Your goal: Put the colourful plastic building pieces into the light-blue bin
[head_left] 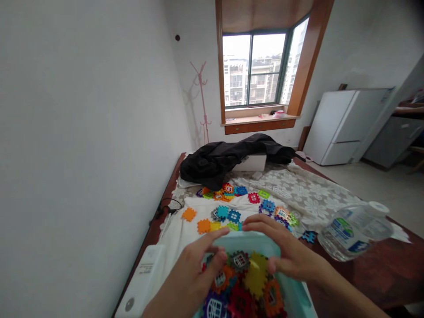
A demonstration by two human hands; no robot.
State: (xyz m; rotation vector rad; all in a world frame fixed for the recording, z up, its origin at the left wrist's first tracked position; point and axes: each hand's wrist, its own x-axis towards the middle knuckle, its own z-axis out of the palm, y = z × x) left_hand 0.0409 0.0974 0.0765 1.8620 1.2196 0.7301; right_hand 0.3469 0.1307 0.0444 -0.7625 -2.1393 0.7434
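A pale blue plastic bin [294,289] at the bottom middle holds several gear-edged building pieces, among them a yellow piece [256,274] and an orange one with a window pattern [273,297]. My left hand [198,271] grips its left far corner, thumb inside and fingers over the rim. On the far right corner, my right hand [288,247] has its fingers outside the rim and its thumb inside. Beyond the bin, loose pieces lie on a white cloth, including an orange piece [189,214], a blue piece [234,216] and a red piece [253,198].
A clear plastic bottle [356,232] stands at the right on the dark red table. To the left lies a long white device [142,278], near a black cable [170,205]. Black fabric [212,163] partly covers a white box [250,163] at the back. A wall borders the left side.
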